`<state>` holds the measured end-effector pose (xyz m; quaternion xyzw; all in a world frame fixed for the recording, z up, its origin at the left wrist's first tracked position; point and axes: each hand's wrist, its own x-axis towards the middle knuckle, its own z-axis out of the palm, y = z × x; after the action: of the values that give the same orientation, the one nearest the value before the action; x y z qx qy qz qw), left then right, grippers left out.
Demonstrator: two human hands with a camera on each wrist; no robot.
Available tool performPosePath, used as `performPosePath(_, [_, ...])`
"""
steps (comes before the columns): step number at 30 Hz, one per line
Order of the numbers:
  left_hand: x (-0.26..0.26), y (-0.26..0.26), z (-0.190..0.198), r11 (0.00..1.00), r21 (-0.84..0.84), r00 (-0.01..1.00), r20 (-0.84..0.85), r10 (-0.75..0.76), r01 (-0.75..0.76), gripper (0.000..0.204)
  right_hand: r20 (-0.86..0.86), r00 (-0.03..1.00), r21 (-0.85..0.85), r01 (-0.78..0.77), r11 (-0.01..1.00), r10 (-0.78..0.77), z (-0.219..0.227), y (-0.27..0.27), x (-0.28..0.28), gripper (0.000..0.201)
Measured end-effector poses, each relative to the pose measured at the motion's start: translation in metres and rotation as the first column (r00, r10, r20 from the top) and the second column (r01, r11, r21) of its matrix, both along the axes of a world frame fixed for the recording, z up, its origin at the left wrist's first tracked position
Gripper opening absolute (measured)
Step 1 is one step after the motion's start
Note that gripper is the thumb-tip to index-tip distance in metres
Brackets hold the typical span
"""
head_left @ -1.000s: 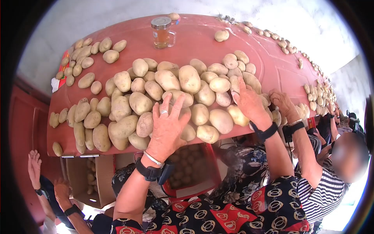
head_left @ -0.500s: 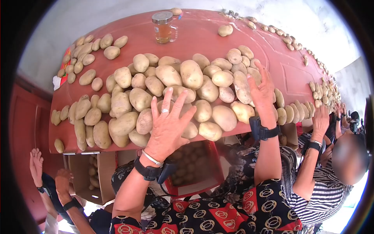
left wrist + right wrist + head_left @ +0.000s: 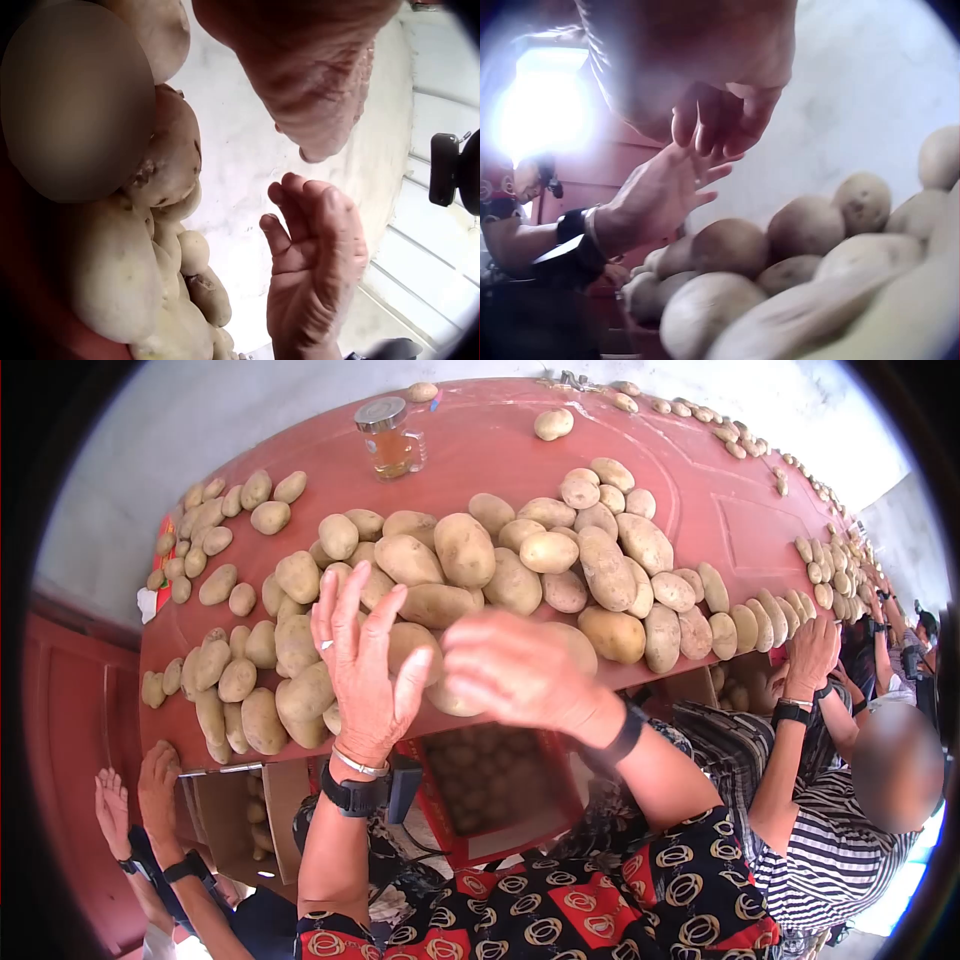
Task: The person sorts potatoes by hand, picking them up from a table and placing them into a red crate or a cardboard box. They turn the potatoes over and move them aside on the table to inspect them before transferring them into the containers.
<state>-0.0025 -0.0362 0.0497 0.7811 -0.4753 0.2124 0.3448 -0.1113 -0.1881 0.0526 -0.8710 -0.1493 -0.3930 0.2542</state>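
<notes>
My left hand (image 3: 365, 670) is raised over the near edge of a heap of potatoes (image 3: 465, 550), its fingers apart and nothing in them. Beside it, blurred by motion, my right hand (image 3: 525, 675) hovers above the front potatoes with loosely bent fingers. In the left wrist view, the right hand (image 3: 315, 270) shows an empty palm below the left hand (image 3: 307, 75). The right wrist view has the right hand (image 3: 705, 82) above potatoes (image 3: 731, 247), overlapping the left hand (image 3: 656, 191) behind it.
A lidded glass mug (image 3: 388, 445) stands on the red table (image 3: 480, 440) behind the heap. Smaller potato groups lie at far left and right. Under the table edge are a red crate (image 3: 570, 790) of potatoes and a cardboard box (image 3: 225, 810). Other people's hands (image 3: 815, 655) are on both sides.
My right hand has swung left from the heap's right side to near my left hand. My left hand has lifted off the potatoes and shifted left. Several potatoes now line the right front edge.
</notes>
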Motion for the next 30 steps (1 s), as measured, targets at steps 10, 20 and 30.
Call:
performPosePath(10, [0.005,0.006,0.000,0.986,-0.164,0.993,-0.104,-0.054,0.037,0.019,-0.265,0.933,0.155,-0.208,0.966,0.243,-0.022,0.040,0.015,0.022])
performPosePath(20, [-0.001,0.008,-0.001,0.990,-0.138,0.982,-0.180,-0.064,0.040,0.013,-0.084,0.989,0.244,-0.102,0.964,0.125,-0.002,0.004,0.037,0.021])
performPosePath(30, [0.002,0.008,-0.008,0.946,0.312,0.987,-0.155,-0.047,0.094,0.031,-0.461,0.835,0.063,0.369,0.927,-0.301,-0.025,-0.026,0.053,0.044])
